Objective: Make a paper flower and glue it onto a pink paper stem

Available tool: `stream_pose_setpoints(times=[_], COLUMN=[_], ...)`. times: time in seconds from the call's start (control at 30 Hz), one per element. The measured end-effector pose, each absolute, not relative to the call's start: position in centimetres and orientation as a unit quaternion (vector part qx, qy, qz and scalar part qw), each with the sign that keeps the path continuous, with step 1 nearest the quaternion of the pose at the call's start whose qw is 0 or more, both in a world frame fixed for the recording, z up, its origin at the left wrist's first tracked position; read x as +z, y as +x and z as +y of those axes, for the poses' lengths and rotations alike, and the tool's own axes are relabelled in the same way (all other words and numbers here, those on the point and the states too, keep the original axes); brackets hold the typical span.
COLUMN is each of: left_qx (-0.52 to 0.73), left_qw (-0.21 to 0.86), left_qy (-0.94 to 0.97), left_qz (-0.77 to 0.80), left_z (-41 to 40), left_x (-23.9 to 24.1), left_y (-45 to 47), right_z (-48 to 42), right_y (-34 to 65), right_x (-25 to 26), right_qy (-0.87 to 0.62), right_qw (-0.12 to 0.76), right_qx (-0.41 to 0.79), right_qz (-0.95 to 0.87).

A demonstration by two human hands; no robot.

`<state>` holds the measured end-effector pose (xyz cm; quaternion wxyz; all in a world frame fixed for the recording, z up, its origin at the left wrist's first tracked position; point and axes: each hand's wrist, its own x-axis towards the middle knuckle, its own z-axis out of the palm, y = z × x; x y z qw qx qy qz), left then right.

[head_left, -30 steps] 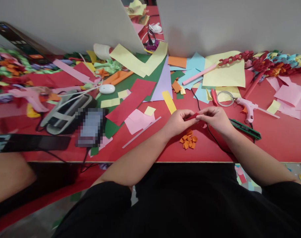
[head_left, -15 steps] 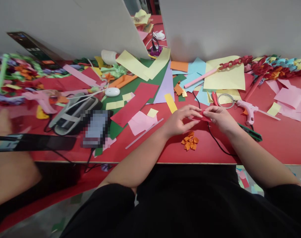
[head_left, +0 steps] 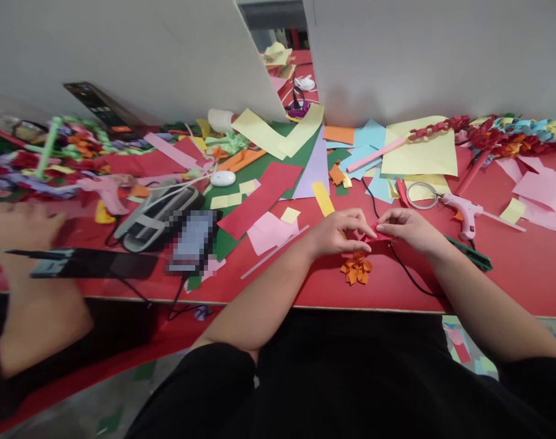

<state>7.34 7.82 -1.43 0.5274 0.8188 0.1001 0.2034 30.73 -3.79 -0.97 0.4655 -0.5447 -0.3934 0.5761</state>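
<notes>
Both my hands meet over the red table (head_left: pixel 525 268) near its front edge. My left hand (head_left: pixel 335 231) and my right hand (head_left: pixel 408 227) pinch the two ends of a small folded red paper piece (head_left: pixel 375 232) held just above the tabletop. Right below the hands lies a small cluster of folded orange paper pieces (head_left: pixel 356 269). A black cable (head_left: pixel 408 274) runs under my right wrist.
Coloured paper sheets and strips litter the table. A pink glue gun (head_left: pixel 463 209), a metal ring (head_left: pixel 419 195) and a green cutter (head_left: pixel 472 255) lie right of my hands. A white mouse (head_left: pixel 223 178), a phone (head_left: pixel 193 241) and a bag sit left. Another person's arm (head_left: pixel 31 274) is at far left.
The view has shifted, so everything sits slightly lower and further right. My fingers keep working the red paper piece between them. The other person's hand at far left has moved.
</notes>
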Motion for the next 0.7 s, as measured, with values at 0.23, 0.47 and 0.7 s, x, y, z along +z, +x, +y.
stream_pose_setpoints(times=[0.23,0.47,0.7], left_qx=[0.215,0.262,0.269], left_qw=[0.526,0.515,0.497], left_qy=[0.813,0.789,0.798], left_qz=[0.126,0.207,0.211], left_z=[7.1,6.5,6.9], left_x=[-1.7,-1.5,-1.2], left_y=[7.7,8.0,7.4], right_z=[-3.8,-4.1,-4.0], right_y=[30.1,29.0,28.6], right_x=[-1.1,-1.5,-1.8], right_qy=[-0.533,-0.529,-0.526], right_qw=[0.448,0.474,0.526], right_qx=[0.594,0.586,0.585], right_qz=[-0.403,-0.390,-0.323])
